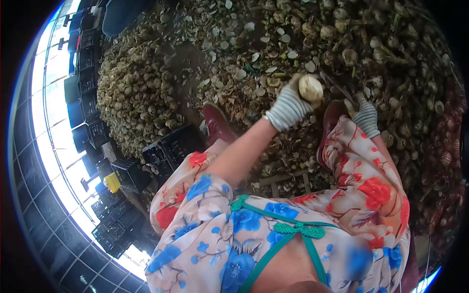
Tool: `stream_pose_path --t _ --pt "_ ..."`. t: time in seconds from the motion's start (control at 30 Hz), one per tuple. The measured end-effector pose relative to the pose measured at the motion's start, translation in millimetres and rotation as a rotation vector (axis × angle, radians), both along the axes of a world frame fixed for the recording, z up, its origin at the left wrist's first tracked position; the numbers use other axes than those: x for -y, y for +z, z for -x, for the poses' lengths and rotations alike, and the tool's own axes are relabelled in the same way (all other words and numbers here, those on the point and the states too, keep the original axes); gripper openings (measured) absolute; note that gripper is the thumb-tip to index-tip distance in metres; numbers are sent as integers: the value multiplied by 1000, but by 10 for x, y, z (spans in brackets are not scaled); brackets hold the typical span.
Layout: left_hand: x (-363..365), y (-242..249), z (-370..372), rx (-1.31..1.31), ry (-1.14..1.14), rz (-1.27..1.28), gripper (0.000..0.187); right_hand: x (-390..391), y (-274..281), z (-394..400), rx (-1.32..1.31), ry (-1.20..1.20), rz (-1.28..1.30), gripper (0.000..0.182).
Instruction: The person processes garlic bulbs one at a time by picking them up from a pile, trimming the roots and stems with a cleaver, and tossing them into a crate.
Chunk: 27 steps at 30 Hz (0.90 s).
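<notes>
My left hand (291,106), in a white ribbed glove, is closed around a pale, round garlic bulb (311,88). The bulb's trimmed, whitish face points up. To its right, my right hand (365,117) wears a similar glove and is wrapped around what looks like a knife (338,87). Its thin dark blade points up and left toward the bulb, apart from it. The right fingers are partly hidden. Beneath both hands lie dry husks and pale cut slices (239,74). Untrimmed garlic with stems (349,56) is heaped beyond the right hand.
A large pile of trimmed bulbs (134,90) lies at the left. Black plastic crates (173,146) stand near my left leg, with more along the wall. A reddish mesh sack (447,141) is at the far right. Dark red shoes (217,124) rest among the husks.
</notes>
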<state>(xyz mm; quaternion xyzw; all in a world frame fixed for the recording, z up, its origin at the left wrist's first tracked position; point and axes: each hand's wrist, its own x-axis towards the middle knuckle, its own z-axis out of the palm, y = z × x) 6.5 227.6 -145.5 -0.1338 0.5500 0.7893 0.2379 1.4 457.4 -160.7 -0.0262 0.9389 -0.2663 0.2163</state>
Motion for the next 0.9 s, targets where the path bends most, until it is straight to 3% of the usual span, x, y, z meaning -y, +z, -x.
stream_pose_path --t 0.03,0.1,0.17,0.23,0.27,0.33,0.37,0.43,0.57,0.6,0.63,0.67,0.7,0.73,0.77,0.8,0.83,0.87,0.9 --pt "75 21 117 69 -13 -177 46 43 5 8 -14 3 -2 23" --pt "182 -61 321 106 62 -196 50 109 -13 -99 -139 -176 446 23" --pt "83 394 257 61 406 -31 17 167 -34 -177 -106 -176 467 22" --pt "228 416 307 345 440 -103 14 324 144 -130 -454 277 486 21" --pt "225 335 313 345 439 -104 14 391 323 -97 -359 398 351 21" --pt "120 366 360 564 586 -453 46 467 327 -8 -414 383 328 18" --pt "-16 382 317 599 681 -416 43 482 309 56 -468 372 306 16" --pt "-98 293 276 563 558 -874 41 481 293 154 -447 372 255 17" --pt "-70 -427 128 459 519 -891 29 454 270 192 -530 346 195 19" --pt "-26 -815 30 167 397 -408 31 443 244 197 -549 337 199 20" --pt "-28 -806 49 -118 257 72 33 418 208 198 -569 326 200 21" --pt "-49 -811 158 381 395 -106 29 364 84 173 -473 252 196 26" --pt "-5 -194 168 632 588 -230 22 259 -6 112 -475 244 176 26" --pt "184 173 184 352 554 -198 19 137 -77 104 -361 10 133 28" --pt "714 122 284 56 446 -367 18 6 -115 162 -253 -222 102 31" --pt "1079 733 406 -75 714 -127 18 -175 -66 156 -294 -261 16 33" --pt "1848 841 521 -99 977 -113 25 -474 -278 144 -437 -279 339 30" --pt "2073 1415 486 -299 986 -383 36 -447 50 215 -461 -431 446 31" --pt "2141 1942 466 -506 976 -656 47 -483 326 364 -484 -470 221 33"
